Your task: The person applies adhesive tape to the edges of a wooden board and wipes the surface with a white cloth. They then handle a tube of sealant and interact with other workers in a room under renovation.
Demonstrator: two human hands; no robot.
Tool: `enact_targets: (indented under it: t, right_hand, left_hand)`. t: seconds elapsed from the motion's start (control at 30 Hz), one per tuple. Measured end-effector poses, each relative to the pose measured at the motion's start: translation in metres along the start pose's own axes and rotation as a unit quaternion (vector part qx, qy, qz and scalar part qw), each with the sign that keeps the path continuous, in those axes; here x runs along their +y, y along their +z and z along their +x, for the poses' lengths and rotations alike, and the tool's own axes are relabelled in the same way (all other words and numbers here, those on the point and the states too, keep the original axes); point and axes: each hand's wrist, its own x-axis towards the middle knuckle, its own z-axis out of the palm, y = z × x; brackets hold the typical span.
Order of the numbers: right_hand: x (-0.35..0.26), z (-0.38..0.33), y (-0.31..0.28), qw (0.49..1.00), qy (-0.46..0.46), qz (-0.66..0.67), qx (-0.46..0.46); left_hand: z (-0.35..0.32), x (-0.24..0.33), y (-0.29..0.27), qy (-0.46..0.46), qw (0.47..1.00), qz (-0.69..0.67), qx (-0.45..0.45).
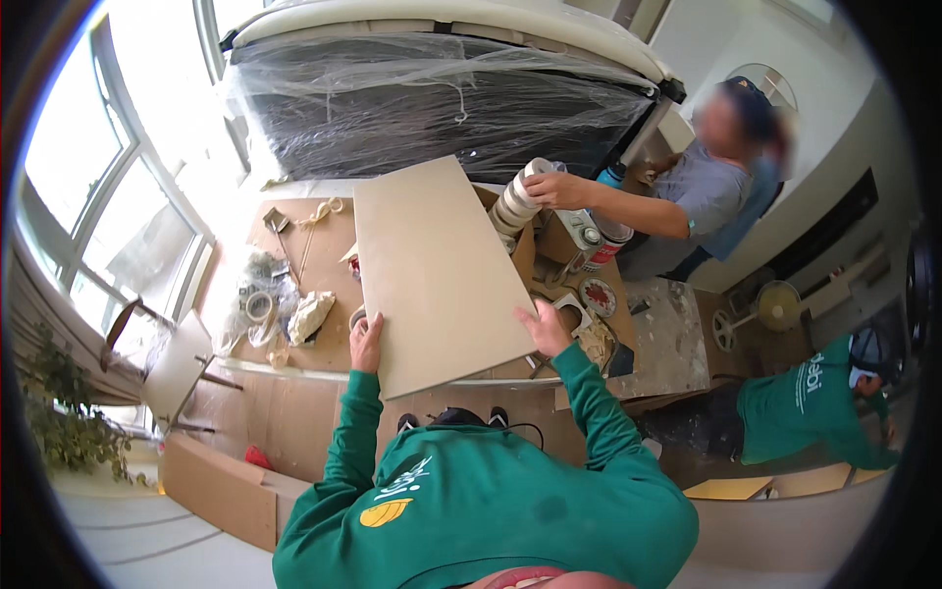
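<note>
A large flat beige board (437,275) slants away from me over the cardboard-covered work table. My left hand (366,344) grips its near left edge, thumb on top and fingers going underneath. At the right edge, close to the near corner, my right hand (545,328) holds the same board. The undersides of both grips are hidden. Past the board's right side, a co-worker's hand (555,190) rests on a stack of whitish tape rolls (513,204).
Tape and crumpled wrapping (260,306) lie left of the board. A metal can (610,239) and a red-patterned lid (597,296) are at its right. Plastic film (392,108) covers a big panel behind. A chair (177,368) stands left; another person in green (795,402) bends at right.
</note>
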Motion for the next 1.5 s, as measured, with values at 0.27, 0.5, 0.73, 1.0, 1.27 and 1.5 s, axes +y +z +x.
enact_targets:
  t: [0.27,0.5,0.73,1.0,1.27,1.5]
  right_hand:
    - [-0.030,-0.124,0.065,0.981,0.041,0.119,0.144]
    - [-0.028,-0.175,0.111,0.946,0.087,0.193,0.244]
    - [-0.005,-0.164,0.179,0.932,0.171,0.227,0.226]
    - [-0.003,-0.134,0.207,0.931,0.168,0.231,0.229]
    - [-0.013,-0.122,0.253,0.930,0.264,0.110,0.231]
    - [-0.045,-0.129,0.256,0.933,0.268,0.111,0.213]
  left_hand:
    - [-0.009,0.041,-0.034,-0.052,0.989,-0.027,-0.135]
    - [0.007,0.068,-0.031,-0.041,0.962,0.092,-0.254]
    - [0.039,0.022,-0.074,-0.071,0.972,0.100,-0.202]
    - [0.074,-0.013,-0.113,-0.229,0.924,-0.156,-0.262]
    - [0.007,-0.048,-0.201,-0.360,0.875,-0.225,-0.232]
    - [-0.062,-0.017,-0.161,-0.299,0.904,-0.173,-0.251]
